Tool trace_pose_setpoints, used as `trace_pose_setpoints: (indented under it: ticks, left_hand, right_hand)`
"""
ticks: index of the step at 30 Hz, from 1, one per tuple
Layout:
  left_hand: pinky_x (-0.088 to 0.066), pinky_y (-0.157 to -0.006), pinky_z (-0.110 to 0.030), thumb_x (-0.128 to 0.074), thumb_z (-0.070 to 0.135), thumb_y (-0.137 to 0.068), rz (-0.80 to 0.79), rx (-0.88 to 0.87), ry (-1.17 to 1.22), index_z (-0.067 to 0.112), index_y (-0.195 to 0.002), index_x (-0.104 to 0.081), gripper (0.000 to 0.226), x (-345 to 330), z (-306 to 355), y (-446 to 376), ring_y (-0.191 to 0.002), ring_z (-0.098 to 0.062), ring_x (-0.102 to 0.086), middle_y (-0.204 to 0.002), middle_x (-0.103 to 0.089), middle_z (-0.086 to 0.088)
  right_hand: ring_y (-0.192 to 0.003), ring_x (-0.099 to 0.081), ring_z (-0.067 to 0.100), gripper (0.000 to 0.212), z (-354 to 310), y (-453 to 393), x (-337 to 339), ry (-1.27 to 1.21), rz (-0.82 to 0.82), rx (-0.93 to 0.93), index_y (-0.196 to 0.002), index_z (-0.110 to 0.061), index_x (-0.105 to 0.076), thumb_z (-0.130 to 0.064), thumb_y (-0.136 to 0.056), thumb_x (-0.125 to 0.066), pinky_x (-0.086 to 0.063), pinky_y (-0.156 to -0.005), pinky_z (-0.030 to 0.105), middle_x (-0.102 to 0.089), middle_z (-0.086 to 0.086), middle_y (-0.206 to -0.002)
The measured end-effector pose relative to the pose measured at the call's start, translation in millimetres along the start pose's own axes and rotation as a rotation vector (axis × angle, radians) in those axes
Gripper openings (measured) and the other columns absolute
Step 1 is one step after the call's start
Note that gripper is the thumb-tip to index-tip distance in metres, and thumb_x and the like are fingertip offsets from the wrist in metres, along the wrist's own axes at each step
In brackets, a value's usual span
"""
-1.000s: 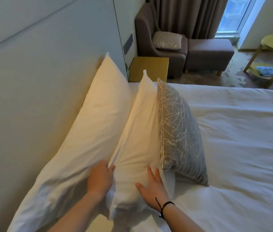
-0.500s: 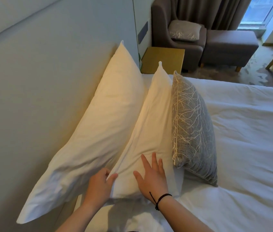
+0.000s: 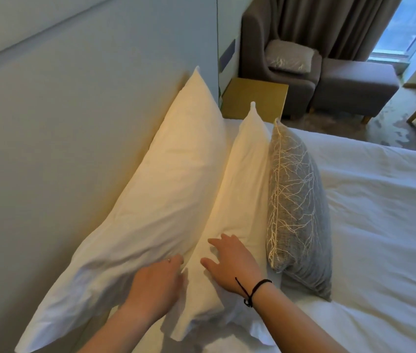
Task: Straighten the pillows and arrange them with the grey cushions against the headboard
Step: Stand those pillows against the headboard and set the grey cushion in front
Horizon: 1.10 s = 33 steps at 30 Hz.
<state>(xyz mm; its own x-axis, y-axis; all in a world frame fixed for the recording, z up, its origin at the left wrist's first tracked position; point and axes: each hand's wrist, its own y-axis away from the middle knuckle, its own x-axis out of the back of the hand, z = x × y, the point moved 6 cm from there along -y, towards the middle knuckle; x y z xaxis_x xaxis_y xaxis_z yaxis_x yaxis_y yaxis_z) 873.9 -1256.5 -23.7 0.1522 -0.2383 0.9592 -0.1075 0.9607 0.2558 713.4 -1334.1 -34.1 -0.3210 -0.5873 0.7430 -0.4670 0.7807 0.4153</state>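
Observation:
Two white pillows lean in a row against the pale headboard (image 3: 61, 138). The back pillow (image 3: 161, 189) lies against the headboard, and the front pillow (image 3: 240, 194) leans on it. A grey cushion (image 3: 298, 207) with a cream branch pattern stands upright against the front pillow. My left hand (image 3: 158, 284) rests in the gap between the two pillows, its fingertips tucked in and hidden. With spread fingers, my right hand (image 3: 229, 263) lies flat on the front pillow's near end; a black cord circles its wrist.
The white bed sheet (image 3: 380, 225) spreads out to the right. A yellow bedside table (image 3: 255, 98) stands past the pillows. Beyond it are a grey armchair (image 3: 260, 57) holding a second grey cushion (image 3: 288, 56), a footstool (image 3: 354, 85) and curtains.
My right hand has slid left across the front pillow's near end, closer to my left hand. My view has shifted, bringing the pillows more to the centre.

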Motion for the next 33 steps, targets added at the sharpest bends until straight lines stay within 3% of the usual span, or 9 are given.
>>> trace_pose_setpoints:
  ticks: [4,7,9,12,16,22,25,29,33]
  left_hand:
    - [-0.052,-0.08,-0.034,-0.043,0.045,-0.096,0.061,-0.108,0.183,0.035,-0.117,-0.053,0.025,32.4,40.8,-79.2,-0.097,-0.016,-0.064,-0.115,-0.064,0.009]
    - [-0.048,-0.092,-0.035,-0.045,0.033,-0.099,-0.002,-0.119,0.404,0.023,-0.124,-0.055,0.028,45.4,78.1,-159.3,-0.109,-0.02,-0.059,-0.125,-0.061,-0.002]
    - [-0.043,-0.091,-0.033,-0.045,0.028,-0.1,-0.092,-0.056,0.523,0.015,-0.129,-0.051,0.032,46.5,98.3,-212.0,-0.117,-0.026,-0.055,-0.132,-0.057,-0.009]
    - [-0.04,-0.087,-0.034,-0.045,0.021,-0.1,-0.171,0.005,0.494,0.009,-0.14,-0.036,0.042,37.9,120.0,-281.4,-0.118,-0.035,-0.053,-0.136,-0.05,-0.018]
    - [-0.044,-0.095,-0.043,-0.05,0.02,-0.097,-0.112,0.081,0.559,0.017,-0.148,-0.022,0.059,34.1,130.6,-357.3,-0.116,-0.038,-0.054,-0.134,-0.051,-0.019]
    - [-0.05,-0.082,-0.041,-0.073,0.024,-0.086,-0.051,0.302,0.983,0.03,-0.148,-0.023,0.081,57.9,126.6,-432.0,-0.104,-0.028,-0.05,-0.135,-0.047,-0.009]
    - [-0.052,-0.095,-0.046,-0.072,0.016,-0.087,-0.051,0.293,0.9,0.027,-0.148,-0.026,0.077,76.6,128.2,-457.9,-0.116,-0.034,-0.053,-0.139,-0.046,-0.013]
    - [-0.053,-0.09,-0.042,-0.063,0.004,-0.09,0.15,0.112,0.535,0.021,-0.139,-0.042,0.056,116.0,131.9,-475.9,-0.108,-0.033,-0.057,-0.129,-0.055,-0.015]
    - [-0.042,-0.066,-0.042,-0.051,0.003,-0.093,0.344,-0.059,-0.065,0.017,-0.118,-0.047,0.029,138.0,125.2,-471.2,-0.078,-0.034,-0.053,-0.103,-0.062,-0.019]
  right_hand:
    - [-0.15,-0.01,0.02,0.059,25.5,-11.8,90.0,-0.059,0.341,0.037,-0.143,-0.037,-0.041,-0.06,-0.09,-0.048,-0.013,-0.12,0.04,-0.024,-0.003,-0.16]
    - [-0.148,-0.016,0.023,0.067,81.4,-22.1,137.0,-0.136,0.487,-0.162,-0.148,-0.035,-0.032,-0.056,-0.089,-0.057,-0.02,-0.119,0.045,-0.023,0.002,-0.16]
    - [-0.149,-0.015,0.025,0.082,120.8,-29.2,143.3,-0.205,0.453,-0.32,-0.152,-0.035,-0.019,-0.058,-0.085,-0.061,-0.023,-0.118,0.049,-0.014,0.004,-0.163]
    - [-0.151,-0.003,0.026,0.099,154.9,-40.9,130.4,-0.317,0.387,-0.398,-0.15,-0.049,-0.002,-0.066,-0.076,-0.066,-0.021,-0.117,0.058,0.005,-0.005,-0.164]
    - [-0.151,0.001,0.025,0.101,170.6,-56.8,120.4,-0.344,0.417,-0.384,-0.143,-0.062,0.005,-0.067,-0.07,-0.065,-0.021,-0.115,0.064,0.01,-0.014,-0.163]
    - [-0.15,0.005,0.021,0.097,174.8,-60.0,113.0,-0.373,0.459,-0.349,-0.137,-0.071,0.008,-0.063,-0.072,-0.064,-0.018,-0.115,0.066,0.014,-0.022,-0.16]
    - [-0.15,0.006,0.02,0.097,172.3,-61.3,113.4,-0.365,0.47,-0.353,-0.136,-0.071,0.009,-0.064,-0.071,-0.062,-0.017,-0.115,0.065,0.015,-0.022,-0.159]
    - [-0.15,0.008,0.019,0.096,169.2,-61.4,115.5,-0.366,0.447,-0.35,-0.134,-0.073,0.013,-0.066,-0.07,-0.059,-0.015,-0.116,0.065,0.018,-0.024,-0.158]
    - [-0.15,0.011,0.016,0.094,170.9,-58.3,120.5,-0.4,0.407,-0.338,-0.133,-0.074,0.012,-0.064,-0.071,-0.058,-0.014,-0.117,0.063,0.02,-0.025,-0.157]
